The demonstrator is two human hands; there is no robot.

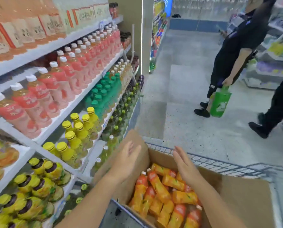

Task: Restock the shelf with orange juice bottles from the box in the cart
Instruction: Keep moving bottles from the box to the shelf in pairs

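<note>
An open cardboard box [239,195] sits in a wire cart [219,163] at the lower right. Several orange juice bottles [158,186] with orange labels and white caps lie jumbled inside it. My left hand [127,160] hovers with straight fingers over the box's left flap, holding nothing. My right hand [185,165] is held flat above the bottles, fingers straight, also holding nothing. The shelf [58,119] stands to the left with rows of drinks.
The shelves hold pink-label bottles [43,94], green bottles [103,96], yellow-cap bottles [78,132] and yellow bottles with dark rings [35,183]. A person in black [236,51] carrying a green bag [218,102] stands in the aisle ahead, with another person's leg [275,106] at right.
</note>
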